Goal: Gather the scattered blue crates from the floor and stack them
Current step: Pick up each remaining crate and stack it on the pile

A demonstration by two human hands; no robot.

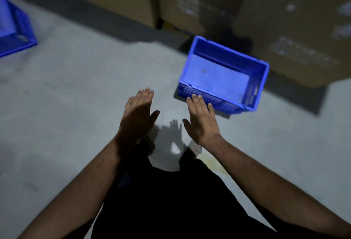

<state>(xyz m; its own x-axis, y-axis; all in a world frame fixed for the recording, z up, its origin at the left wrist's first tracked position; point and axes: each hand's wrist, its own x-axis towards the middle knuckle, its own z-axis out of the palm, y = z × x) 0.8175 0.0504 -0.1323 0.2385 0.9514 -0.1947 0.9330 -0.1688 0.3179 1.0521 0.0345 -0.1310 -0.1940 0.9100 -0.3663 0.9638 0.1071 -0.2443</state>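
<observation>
I see both hands spread flat with nothing in them: the left hand [137, 113] over bare floor [76, 96], the right hand [201, 119] reaching toward the near wall of 1 blue crate [228, 62]. A 2nd crate [17, 30] sits far left, beside cardboard boxes [284, 20].

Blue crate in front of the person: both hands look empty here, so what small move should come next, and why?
Probably reach both hands forward to opposite sides of the blue crate. It sits upright and empty on the floor; the right hand is open near its front wall, the left hand open beside it, neither gripping.
</observation>
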